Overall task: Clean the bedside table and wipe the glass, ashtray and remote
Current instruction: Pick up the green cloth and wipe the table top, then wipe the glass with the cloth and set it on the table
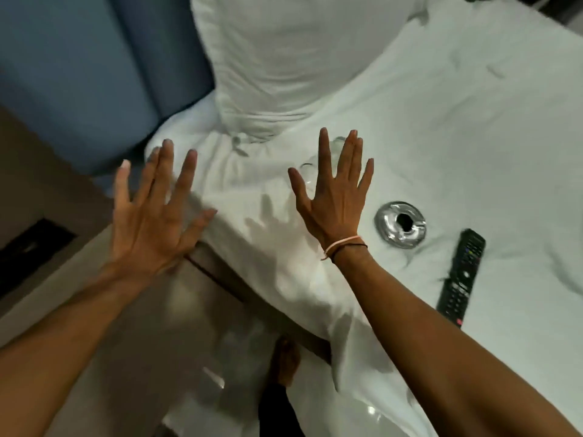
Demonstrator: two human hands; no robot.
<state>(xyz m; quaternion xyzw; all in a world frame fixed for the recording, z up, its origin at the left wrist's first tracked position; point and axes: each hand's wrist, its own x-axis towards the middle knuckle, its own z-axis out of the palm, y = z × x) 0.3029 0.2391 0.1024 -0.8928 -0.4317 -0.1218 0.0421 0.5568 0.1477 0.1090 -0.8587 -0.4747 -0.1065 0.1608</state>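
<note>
Both my hands are stretched out flat with fingers spread, holding nothing. My left hand (154, 212) hovers over the bed's left edge. My right hand (334, 197) hovers above the white bedsheet and partly covers a clear glass (310, 173) lying on the bed. A clear glass ashtray (400, 223) with a dark centre rests on the sheet just right of my right wrist. The black remote (462, 277) lies further right, pointing toward me. The bedside table is not clearly in view.
A white pillow (284, 58) stands against the blue padded headboard (79, 74). The white duvet (457, 121) covers the bed. A glossy beige floor (157, 342) lies below left, with my bare foot (285, 361) near the bed's side.
</note>
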